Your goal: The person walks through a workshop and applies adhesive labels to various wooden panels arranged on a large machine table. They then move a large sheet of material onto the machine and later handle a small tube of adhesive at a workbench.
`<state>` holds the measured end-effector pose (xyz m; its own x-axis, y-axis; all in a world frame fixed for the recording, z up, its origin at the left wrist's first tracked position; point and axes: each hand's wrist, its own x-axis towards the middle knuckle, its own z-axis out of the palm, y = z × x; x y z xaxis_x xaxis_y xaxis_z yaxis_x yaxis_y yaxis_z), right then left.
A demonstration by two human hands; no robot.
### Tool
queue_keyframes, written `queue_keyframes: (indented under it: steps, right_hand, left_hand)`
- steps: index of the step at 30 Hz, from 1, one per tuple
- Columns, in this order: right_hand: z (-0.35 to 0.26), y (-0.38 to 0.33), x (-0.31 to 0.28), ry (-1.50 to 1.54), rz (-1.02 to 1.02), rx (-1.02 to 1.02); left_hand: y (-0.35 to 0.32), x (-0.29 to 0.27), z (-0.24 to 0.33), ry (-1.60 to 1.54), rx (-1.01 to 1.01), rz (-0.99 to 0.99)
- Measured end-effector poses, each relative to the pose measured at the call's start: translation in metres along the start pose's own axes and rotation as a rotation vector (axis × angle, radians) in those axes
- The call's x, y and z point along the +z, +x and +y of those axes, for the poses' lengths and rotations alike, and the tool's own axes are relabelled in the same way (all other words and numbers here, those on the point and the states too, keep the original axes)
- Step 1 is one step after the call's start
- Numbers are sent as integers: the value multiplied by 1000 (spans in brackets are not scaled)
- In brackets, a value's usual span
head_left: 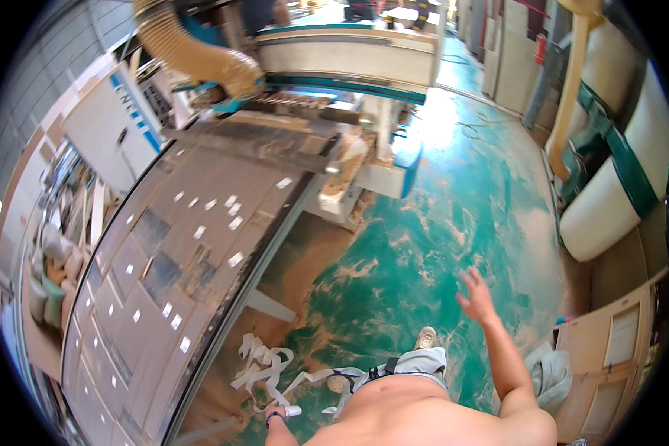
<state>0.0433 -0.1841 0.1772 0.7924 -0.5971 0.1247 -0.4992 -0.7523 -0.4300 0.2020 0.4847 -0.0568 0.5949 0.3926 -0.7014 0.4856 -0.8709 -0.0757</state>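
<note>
Low at the picture's bottom, my left hand (276, 411) is closed on a small white roll (294, 410). A long white paper strip (264, 366) lies in loose loops beside that hand and trails right across my legs. Whether the strip joins the roll is hard to see. My right hand (477, 296) is stretched out over the green floor, fingers spread, holding nothing. To the left, brown panels (171, 256) cover the machine bed, dotted with small white labels (186, 344).
A large cutting machine's gantry (342, 63) spans the bed's far end, with a ribbed dust hose (193, 52). Sawdust streaks the green floor (409, 267). White dust-collector bags (609, 212) and a wooden cabinet (609, 357) stand on the right. A cable (474, 128) lies farther off.
</note>
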Motion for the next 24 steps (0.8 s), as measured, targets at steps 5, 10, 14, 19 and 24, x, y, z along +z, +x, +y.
queue_keyframes:
  steps: [5, 10, 14, 19, 24]
  right_hand:
    - [51, 38, -159, 80, 452, -98]
    - [179, 53, -197, 123, 519, 52]
    - [243, 69, -182, 204, 309, 87]
    - [304, 158, -229, 390, 81, -17]
    - [390, 301, -281, 272, 208, -199]
  left_hand:
    - [-2, 32, 133, -34, 417, -74]
    - [-76, 105, 324, -576, 625, -162]
    - [-145, 134, 419, -236, 757, -405]
    - [-171, 125, 480, -40, 487, -361]
    - [-152, 131, 559, 393, 390, -204]
